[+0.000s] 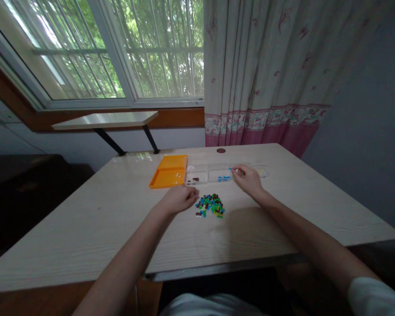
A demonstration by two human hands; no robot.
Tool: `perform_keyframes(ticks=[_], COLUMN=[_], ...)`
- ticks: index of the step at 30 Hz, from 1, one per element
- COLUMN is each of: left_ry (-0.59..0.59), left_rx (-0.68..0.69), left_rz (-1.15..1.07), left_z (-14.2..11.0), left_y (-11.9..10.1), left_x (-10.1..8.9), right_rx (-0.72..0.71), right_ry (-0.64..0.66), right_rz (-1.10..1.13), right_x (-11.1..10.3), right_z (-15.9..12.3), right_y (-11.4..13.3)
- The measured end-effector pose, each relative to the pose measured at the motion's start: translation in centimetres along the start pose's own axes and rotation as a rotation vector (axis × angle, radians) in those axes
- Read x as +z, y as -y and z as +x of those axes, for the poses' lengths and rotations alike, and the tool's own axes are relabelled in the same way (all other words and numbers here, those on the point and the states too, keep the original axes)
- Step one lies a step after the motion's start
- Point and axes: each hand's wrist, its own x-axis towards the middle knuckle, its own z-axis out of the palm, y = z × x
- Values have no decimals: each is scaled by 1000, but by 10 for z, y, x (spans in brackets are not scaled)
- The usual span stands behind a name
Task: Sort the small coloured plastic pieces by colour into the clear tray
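A small heap of coloured beads [210, 206] in blue, green, yellow and dark tones lies on the pale wooden table [85, 224]. My left hand [180, 198] rests just left of the heap, fingers curled; what they pinch is hidden. Behind the heap stands a clear divided box [213, 174] with dark pieces in the left cell and blue ones in the middle cell. My right hand [248, 179] hovers over the box's right part, fingertips pinched on a tiny piece too small to name.
An orange lid or tray [169, 171] lies left of the clear box. A round dark hole [220, 150] sits near the table's far edge. Behind are a barred window, a narrow shelf [105, 120] on brackets, and a pink-hemmed curtain [263, 74].
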Motion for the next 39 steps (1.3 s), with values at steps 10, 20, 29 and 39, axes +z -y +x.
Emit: perform_keyframes(ticks=[10, 20, 29, 39], left_ry=[15, -6, -120, -172], left_rx=[39, -26, -17, 39], left_rz=[-19, 10, -104, -190], left_z=[0, 0, 4, 5], left_y=[2, -1, -14, -29], left_x=[-1, -2, 4, 11], right_rx=[39, -55, -239, -363], right_ry=[124, 275, 438, 413], right_rz=[-67, 40, 102, 117], right_x=[8, -1, 5, 9], right_z=[-2, -8, -24, -29], right_y=[-5, 16, 47, 54])
